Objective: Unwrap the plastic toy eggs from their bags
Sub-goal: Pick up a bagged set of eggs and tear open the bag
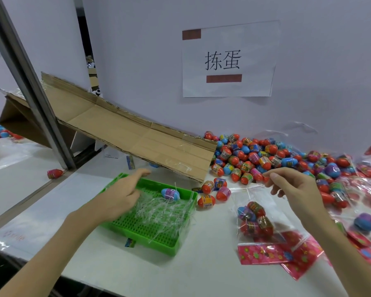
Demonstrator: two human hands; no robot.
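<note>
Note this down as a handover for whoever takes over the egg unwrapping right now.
Left hand open over the green tray, which holds clear plastic strips and one blue egg.
Right hand raised, fingers curled; unclear if pinching anything.
Done: loose eggs piled by the wall.
Left: the bag of eggs below the right hand, plus more bags at right.

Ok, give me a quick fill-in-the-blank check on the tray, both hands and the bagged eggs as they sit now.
1. The green perforated plastic tray holds clear plastic strips and exactly ___ blue plastic toy egg.
2. The left hand is over the tray, while the right hand is raised above a clear plastic bag full of ___.
3. The pile of loose red and blue eggs lies at the lower end of the sloping brown ___ sheet.

Missing words: one; eggs; cardboard.
</note>
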